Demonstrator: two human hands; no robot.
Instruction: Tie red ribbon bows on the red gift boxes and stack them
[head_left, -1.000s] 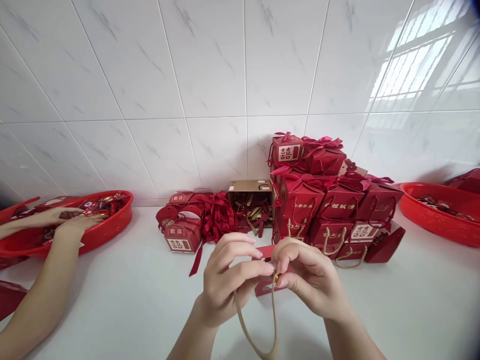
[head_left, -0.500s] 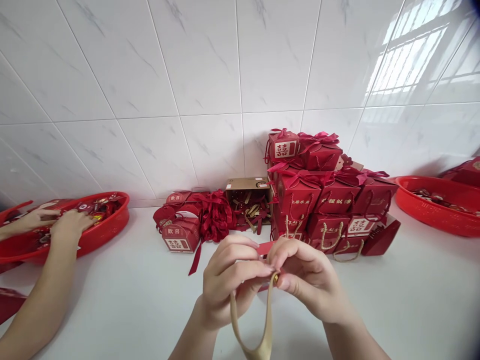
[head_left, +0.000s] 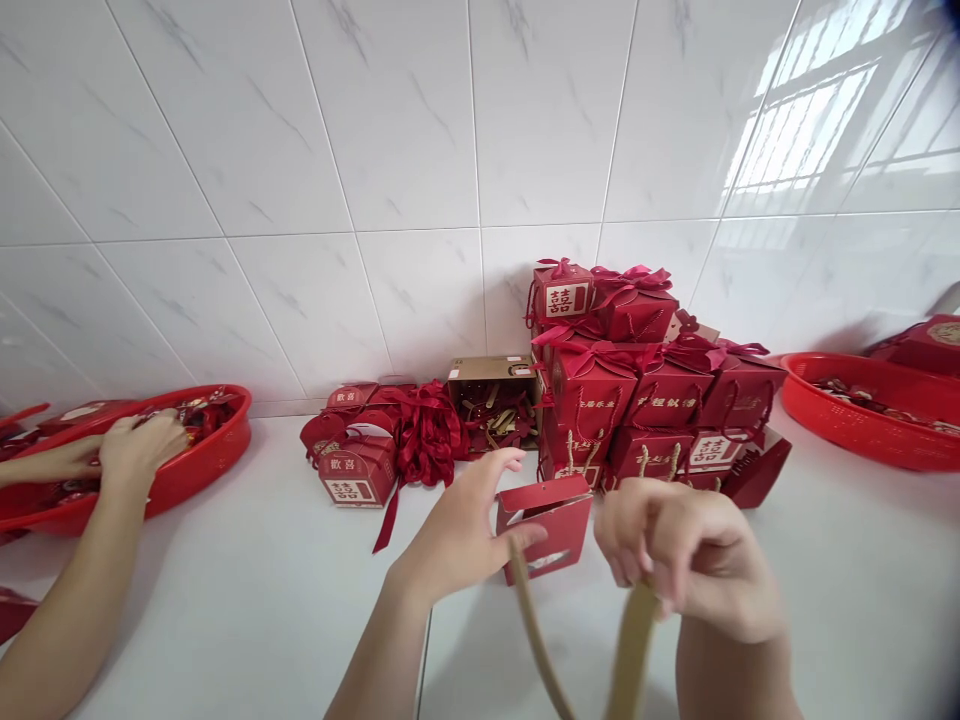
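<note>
A small red paper box [head_left: 551,530] with a partly raised top edge and a white patch on its front stands in front of me. My left hand [head_left: 476,535] is at its left side, fingers and thumb spread, the thumb lying across the box's front. A tan ribbon [head_left: 634,645] hangs in a loop toward me. One side of the loop runs up to my left thumb; whether it is caught there I cannot tell. My right hand [head_left: 690,550], slightly blurred, pinches the loop's other side, to the right of the box.
Behind are stacked red gift boxes [head_left: 592,385], smaller boxes [head_left: 356,470], dark red ribbon bows [head_left: 429,435] and an open carton [head_left: 491,370] of ribbon pieces. Red baskets stand left [head_left: 202,475] and right [head_left: 862,435]. Another person's hands [head_left: 142,445] reach into the left one.
My hands have parted from their close hold. The right hand has moved right with the ribbon, widening its loop. My left hand's fingers have spread, and the red box now shows between the hands.
</note>
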